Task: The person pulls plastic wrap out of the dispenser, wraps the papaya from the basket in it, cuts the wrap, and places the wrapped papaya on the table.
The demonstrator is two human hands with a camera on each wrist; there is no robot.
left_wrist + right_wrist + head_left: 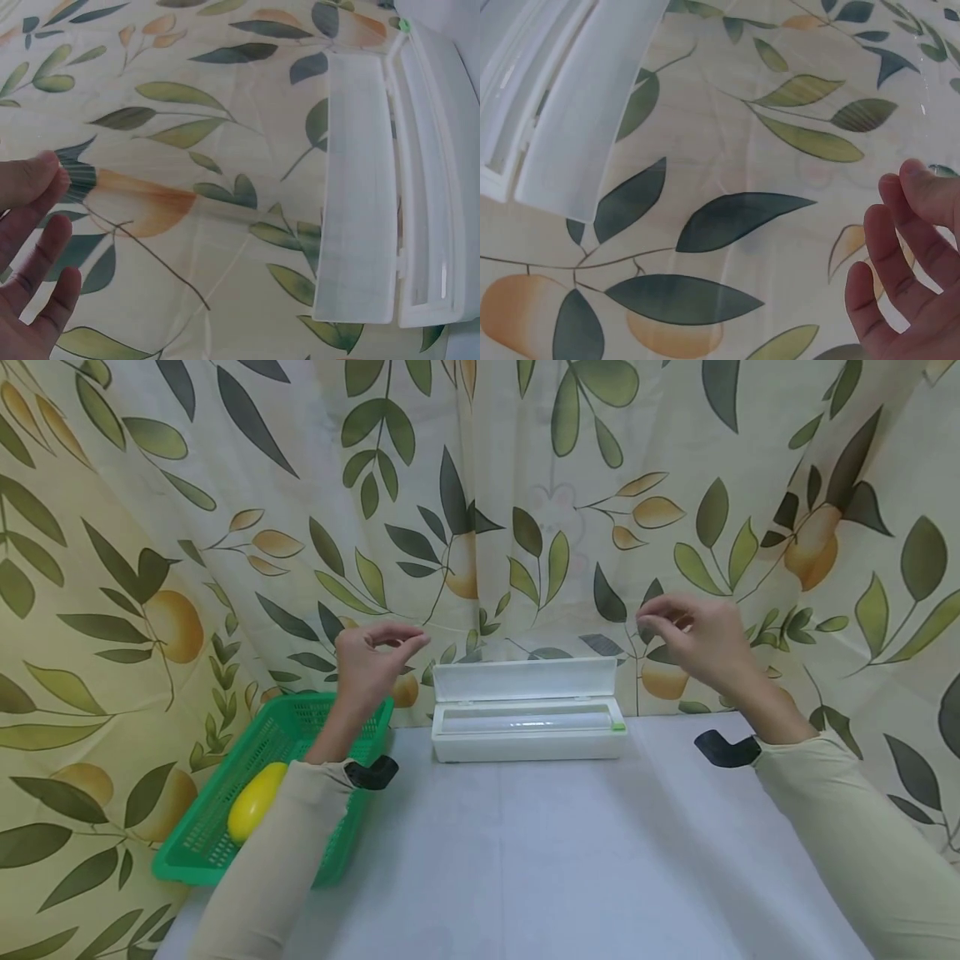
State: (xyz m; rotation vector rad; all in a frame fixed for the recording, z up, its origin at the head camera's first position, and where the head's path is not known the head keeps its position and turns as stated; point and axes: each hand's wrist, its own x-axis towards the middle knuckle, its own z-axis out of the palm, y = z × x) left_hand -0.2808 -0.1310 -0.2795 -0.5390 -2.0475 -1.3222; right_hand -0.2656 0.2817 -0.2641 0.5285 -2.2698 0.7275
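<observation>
A sheet of clear cling film (922, 109) stretches between my two raised hands, visible only by faint glints and wrinkles. My left hand (371, 664) pinches one corner between thumb and forefinger, its other fingers loosely bent. On the other side my right hand (697, 635) pinches the opposite corner the same way. Below and between them stands a white cling film dispenser (528, 747), its lid (525, 681) tipped up at the back. Inside lies a whitish roll (525, 722), and a small green piece (618, 727) sits at its right end.
At the left a green plastic basket (183, 870) holds a yellow oval object (255, 802), partly hidden by my left forearm. A white cloth (510, 860) covers the table. Behind the dispenser hangs a leaf-patterned curtain (510, 485).
</observation>
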